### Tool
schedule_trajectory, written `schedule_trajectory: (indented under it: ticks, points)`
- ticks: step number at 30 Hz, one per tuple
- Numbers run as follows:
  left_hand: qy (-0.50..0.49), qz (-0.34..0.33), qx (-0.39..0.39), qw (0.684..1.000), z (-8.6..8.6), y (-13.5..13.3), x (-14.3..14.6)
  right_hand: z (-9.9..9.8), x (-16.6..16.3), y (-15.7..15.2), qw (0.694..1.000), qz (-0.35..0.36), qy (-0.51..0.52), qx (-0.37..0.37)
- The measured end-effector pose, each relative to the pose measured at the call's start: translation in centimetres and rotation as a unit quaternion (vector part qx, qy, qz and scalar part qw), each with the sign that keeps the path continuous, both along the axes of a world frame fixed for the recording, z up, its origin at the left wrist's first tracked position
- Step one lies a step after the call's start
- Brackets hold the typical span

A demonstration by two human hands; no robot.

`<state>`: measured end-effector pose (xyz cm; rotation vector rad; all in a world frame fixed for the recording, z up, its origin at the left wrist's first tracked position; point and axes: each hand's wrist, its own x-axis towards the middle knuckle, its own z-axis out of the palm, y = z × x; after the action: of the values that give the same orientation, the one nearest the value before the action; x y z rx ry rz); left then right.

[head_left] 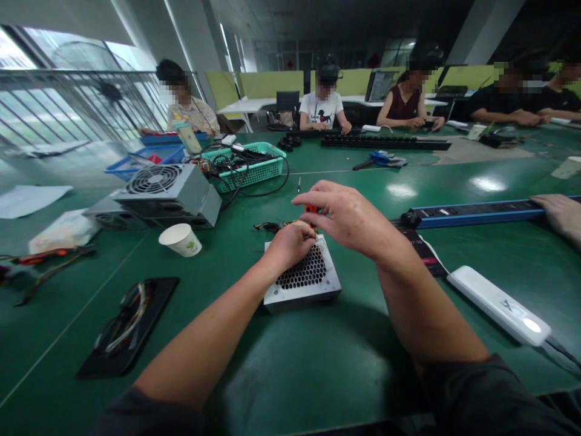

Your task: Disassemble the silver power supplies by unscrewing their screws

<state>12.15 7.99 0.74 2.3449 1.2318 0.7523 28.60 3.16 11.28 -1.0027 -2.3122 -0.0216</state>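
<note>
A grey metal computer power supply (333,280) with a honeycomb vent lies on the green table in front of me. My left hand (293,244) rests over its far part, fingers pinched near the far edge; what is between them, if anything, is hidden. Colored cables (270,226) emerge behind the box. Just above and to the right, my right hand (347,215) is closed around a screwdriver (311,208). Its orange handle is partly covered by the fingers, and its thin metal shaft seems to point up and away from me.
Left stand a paper cup (180,240), larger power supplies (175,194), a green basket (254,175) of cables and glasses on a black case (136,339). Right lie a white device (497,303), a phone (429,257) and a blue-black power strip (476,213) touched by another person's hand (560,212).
</note>
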Motion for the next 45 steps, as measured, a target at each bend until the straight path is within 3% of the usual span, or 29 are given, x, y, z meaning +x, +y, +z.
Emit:
schedule_trajectory:
  ticks: [29, 36, 42, 45]
  points:
    - [-0.006, -0.012, 0.01, 1.0, 0.2, -0.1, 0.1, -0.3, 0.2, 0.6, 0.997, -0.073, -0.02, 0.016]
    - [-0.004, 0.01, 0.007, 1.0, 0.5, -0.4, 0.1, -0.7, 0.2, 0.7, 1.0, -0.02, -0.006, -0.001]
    - [0.0, -0.004, 0.006, 1.0, 0.3, -0.1, 0.0, -1.1, -0.7, 1.2, 0.996, -0.084, -0.012, 0.023]
    - [-0.005, -0.009, 0.003, 1.0, 0.2, 0.0, 0.0, -1.1, -0.6, 1.1, 0.997, -0.07, -0.013, 0.017]
